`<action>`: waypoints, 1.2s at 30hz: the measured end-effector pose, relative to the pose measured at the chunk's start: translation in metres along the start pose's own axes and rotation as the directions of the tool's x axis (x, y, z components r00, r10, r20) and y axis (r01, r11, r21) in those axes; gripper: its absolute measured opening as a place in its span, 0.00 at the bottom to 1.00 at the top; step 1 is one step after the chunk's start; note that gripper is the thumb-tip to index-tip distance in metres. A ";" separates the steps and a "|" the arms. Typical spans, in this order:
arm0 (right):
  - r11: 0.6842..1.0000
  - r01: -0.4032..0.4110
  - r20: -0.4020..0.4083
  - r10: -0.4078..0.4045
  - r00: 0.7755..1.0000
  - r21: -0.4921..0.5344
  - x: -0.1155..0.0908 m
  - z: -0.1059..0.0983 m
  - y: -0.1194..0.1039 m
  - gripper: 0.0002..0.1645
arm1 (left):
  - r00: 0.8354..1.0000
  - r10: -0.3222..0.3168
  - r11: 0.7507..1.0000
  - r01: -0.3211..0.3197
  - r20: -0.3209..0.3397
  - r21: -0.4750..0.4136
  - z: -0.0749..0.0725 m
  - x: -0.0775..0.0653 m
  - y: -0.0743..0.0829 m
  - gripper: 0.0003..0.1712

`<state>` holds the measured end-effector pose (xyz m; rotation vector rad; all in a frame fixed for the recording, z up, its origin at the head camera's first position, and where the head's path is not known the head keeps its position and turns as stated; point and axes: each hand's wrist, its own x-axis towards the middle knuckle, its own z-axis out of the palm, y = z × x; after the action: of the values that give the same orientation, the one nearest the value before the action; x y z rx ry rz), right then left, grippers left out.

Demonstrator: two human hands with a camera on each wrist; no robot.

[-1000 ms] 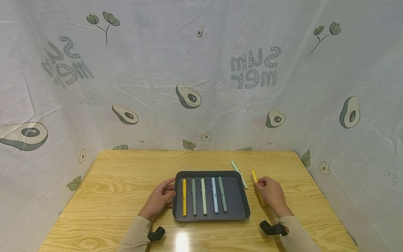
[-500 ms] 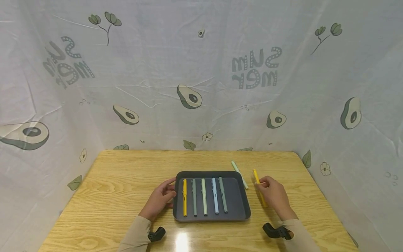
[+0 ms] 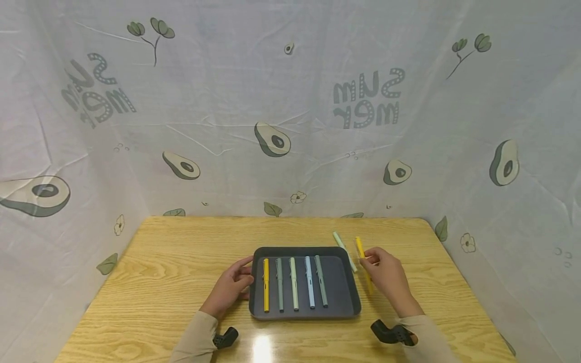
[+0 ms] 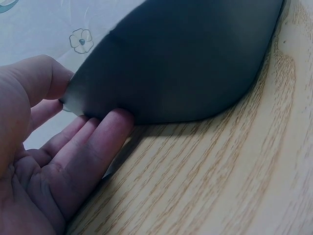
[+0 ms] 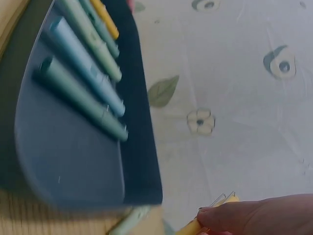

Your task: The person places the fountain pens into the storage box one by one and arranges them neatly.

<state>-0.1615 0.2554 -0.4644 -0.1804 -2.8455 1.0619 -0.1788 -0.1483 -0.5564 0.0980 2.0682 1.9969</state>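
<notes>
My right hand (image 3: pixel 387 275) pinches a yellow pen (image 3: pixel 360 246) just right of the dark tray (image 3: pixel 342 290). In the right wrist view this yellow pen (image 5: pixel 190 228) shows its clip near the thumb; the fingers are mostly out of frame. At the tray's left side, my left hand (image 3: pixel 229 287) grips the wall, thumb at the rim and fingers against the outside (image 4: pixel 93 152). Inside the tray lie a yellow pen (image 3: pixel 266 290), a grey-green pen (image 3: pixel 280 290), a pale green pen (image 3: pixel 294 290), a light blue pen (image 3: pixel 310 285) and a darker green pen (image 3: pixel 321 283), side by side.
Another pale green pen (image 3: pixel 339 240) lies slanted on the wooden table (image 3: pixel 181 252), beside the tray's back right corner. A printed curtain (image 3: pixel 227 101) hangs behind the table and along both sides.
My right hand has moved slightly left, toward the tray, and away from me, carrying the yellow pen. The left hand and tray have stayed in place.
</notes>
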 end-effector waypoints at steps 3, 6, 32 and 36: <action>0.999 -0.001 0.017 0.000 1.000 0.034 -0.001 0.006 -0.012 0.17 | 1.000 0.009 1.000 -0.009 -0.001 0.022 0.000 -0.001 0.000 0.34; 0.997 -0.020 0.047 0.017 0.999 0.071 -0.001 0.015 -0.022 0.16 | 1.000 0.014 0.999 -0.013 -0.004 0.031 0.001 -0.001 0.001 0.34; 0.961 0.040 0.116 -0.008 0.993 -0.274 0.007 0.076 -0.040 0.09 | 1.000 0.006 1.000 -0.006 -0.006 0.016 0.002 -0.003 0.003 0.35; 0.959 0.031 0.122 0.004 0.993 -0.282 0.010 0.079 -0.038 0.10 | 1.000 0.002 1.000 -0.002 -0.006 0.018 0.003 -0.003 0.004 0.35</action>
<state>-0.1850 0.1776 -0.4979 -0.1207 -3.0937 0.6785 -0.1756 -0.1463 -0.5524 0.0973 2.0910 1.9821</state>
